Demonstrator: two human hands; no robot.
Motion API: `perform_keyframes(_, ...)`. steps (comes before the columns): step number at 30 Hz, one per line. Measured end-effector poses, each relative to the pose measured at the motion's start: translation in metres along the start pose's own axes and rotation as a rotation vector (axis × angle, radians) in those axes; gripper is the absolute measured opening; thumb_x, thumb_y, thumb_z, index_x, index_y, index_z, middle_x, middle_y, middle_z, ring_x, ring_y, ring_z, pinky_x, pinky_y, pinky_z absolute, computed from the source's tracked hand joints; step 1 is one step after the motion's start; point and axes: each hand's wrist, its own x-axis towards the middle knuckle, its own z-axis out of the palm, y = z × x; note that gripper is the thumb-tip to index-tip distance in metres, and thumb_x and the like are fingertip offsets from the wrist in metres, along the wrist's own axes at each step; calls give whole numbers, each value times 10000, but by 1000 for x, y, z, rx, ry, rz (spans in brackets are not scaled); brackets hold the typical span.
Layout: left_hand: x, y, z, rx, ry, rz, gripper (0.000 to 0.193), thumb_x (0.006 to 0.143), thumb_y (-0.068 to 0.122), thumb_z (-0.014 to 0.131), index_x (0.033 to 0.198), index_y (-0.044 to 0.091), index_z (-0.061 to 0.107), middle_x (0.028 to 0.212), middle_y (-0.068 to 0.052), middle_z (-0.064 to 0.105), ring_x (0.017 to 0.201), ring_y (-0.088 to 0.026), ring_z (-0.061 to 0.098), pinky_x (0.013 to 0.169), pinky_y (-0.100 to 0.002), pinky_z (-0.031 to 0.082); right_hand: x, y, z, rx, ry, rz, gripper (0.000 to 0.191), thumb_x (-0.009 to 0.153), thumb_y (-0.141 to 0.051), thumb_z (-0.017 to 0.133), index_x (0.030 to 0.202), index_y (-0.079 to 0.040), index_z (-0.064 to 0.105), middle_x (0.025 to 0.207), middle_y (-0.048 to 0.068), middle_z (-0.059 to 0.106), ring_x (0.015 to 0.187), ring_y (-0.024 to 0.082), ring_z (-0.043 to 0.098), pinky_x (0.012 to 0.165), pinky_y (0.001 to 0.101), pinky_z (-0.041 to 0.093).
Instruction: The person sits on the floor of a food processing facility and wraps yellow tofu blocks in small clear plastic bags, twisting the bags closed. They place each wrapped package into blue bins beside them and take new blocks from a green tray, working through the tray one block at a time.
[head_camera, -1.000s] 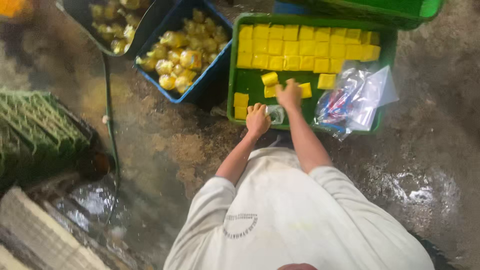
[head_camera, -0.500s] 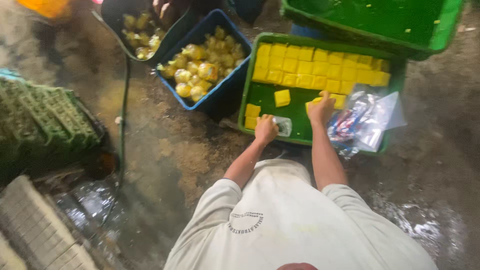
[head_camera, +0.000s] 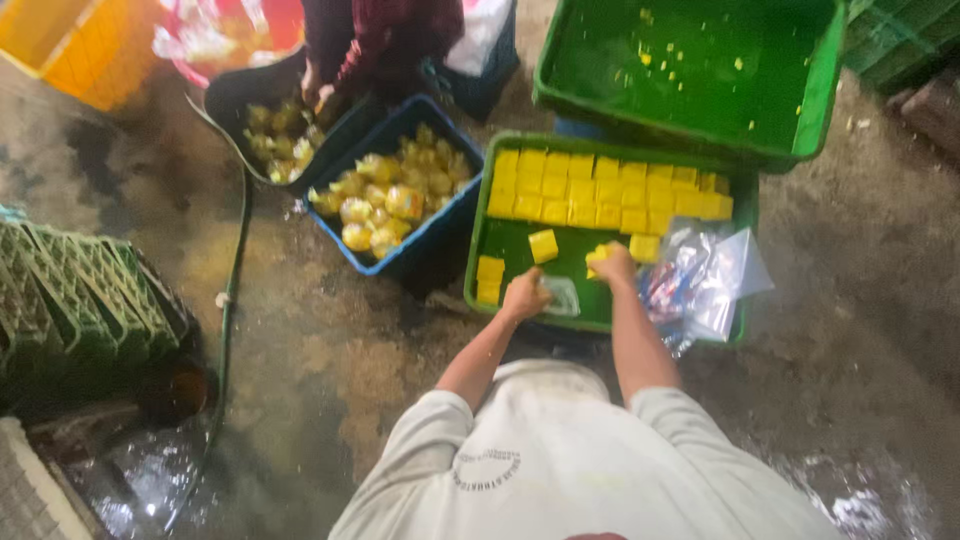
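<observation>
A green tray (head_camera: 480, 235) on the wet floor holds rows of yellow square blocks (head_camera: 600, 190) along its far side and a few loose ones, one in the middle (head_camera: 543, 245) and a small stack at the near left corner (head_camera: 490, 278). My left hand (head_camera: 525, 295) is closed at the tray's near edge, gripping a small clear plastic bag (head_camera: 566, 297). Slightly farther in, my right hand (head_camera: 614, 265) has its fingers closed on a yellow block (head_camera: 596, 253). A pile of clear plastic bags (head_camera: 705, 275) lies in the tray's right end.
A second green tray (head_camera: 830, 90) with yellow crumbs sits behind. A blue crate (head_camera: 440, 235) of bagged yellow pieces stands to the left, beside a black tub (head_camera: 225, 100) where another person in a dark red sleeve (head_camera: 385, 40) works. Green crates (head_camera: 70, 300) and a hose (head_camera: 228, 340) lie left.
My right hand reached toward the right part of the tray and now has a yellow block in its fingers. My left hand stayed by the clear bag. The view pulled back.
</observation>
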Motion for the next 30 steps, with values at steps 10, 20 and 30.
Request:
perform_keyframes(10, 32, 18, 3, -215, -50, -284, 486, 734, 269, 789, 1176, 92, 693, 1067, -210, 748, 1009, -355, 736, 855, -449, 594, -68, -6, 67, -248, 61, -392, 398, 860, -177, 818, 1203, -96, 633, 1088, 219, 724, 986, 364, 697, 839, 443, 566)
perform_keyframes(20, 34, 23, -5, -475, -296, 87, 525, 817, 318, 800, 1261, 62, 690, 1090, -172, 774, 977, -260, 742, 863, -381, 579, -66, 20, 40, 161, -123, -41, 178, 855, -185, 807, 953, -54, 737, 929, 121, 777, 802, 173, 661, 693, 370, 548)
perform_keyframes(30, 17, 30, 2, 93, -578, 110, 391, 854, 419, 794, 1077, 99, 768, 1010, -187, 758, 947, -369, 717, 827, -457, 562, -53, -15, -18, 422, -411, -601, 283, 923, -178, 730, 1160, -24, 725, 1073, 159, 755, 953, 199, 696, 827, 356, 552)
